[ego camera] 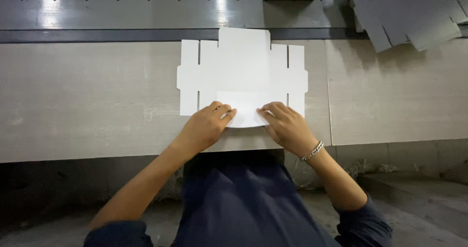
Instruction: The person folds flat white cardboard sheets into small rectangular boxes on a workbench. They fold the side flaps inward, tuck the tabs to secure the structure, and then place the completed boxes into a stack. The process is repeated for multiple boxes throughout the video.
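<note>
Pale grey wood-grain bench (pixel 87 101) fills the view, perforated metal surface (pixel 122 3) behind, grey cut sheets (pixel 409 18) far right. Centred near the front edge lies a flat white die-cut cardboard blank (pixel 242 66); left hand (pixel 204 127) and right hand (pixel 287 127) press its near flap folded over, fingers flat, gripping nothing. Even pressure along the crease looks best.

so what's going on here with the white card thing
A person stands at a pale grey worktable with a flat white die-cut cardboard box blank lying on it. Both hands press on the blank's near flap, which is folded over onto the sheet: the left hand on its left side, the right hand, with a silver bracelet, on its right. A stack of grey blanks lies at far right.
</note>
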